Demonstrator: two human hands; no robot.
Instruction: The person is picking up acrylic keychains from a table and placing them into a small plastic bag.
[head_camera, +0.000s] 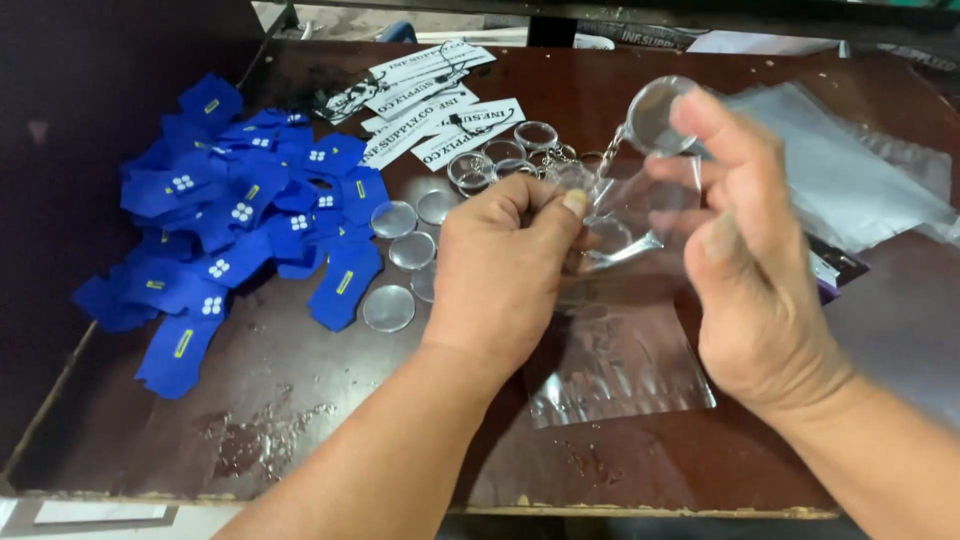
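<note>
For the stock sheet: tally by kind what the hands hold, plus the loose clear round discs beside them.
Clear round keychain disc on metal chain, in right hand: 1
Clear plastic bag, in left hand: 1
Loose clear round plastic discs: 5
Total: 7

two bare forearms come up from the near edge, one from the near middle, one from the near right corner. no sleeves show on either, nor any glove, watch, band or ring. the left hand (500, 270) is broad across the back, with knuckles ridged and a short, pale, blunt-cut thumbnail. the right hand (750, 270) is thickset, its fingers stout and its nails trimmed short; its outline is a little blurred. both wrists are bare and unmarked.
</note>
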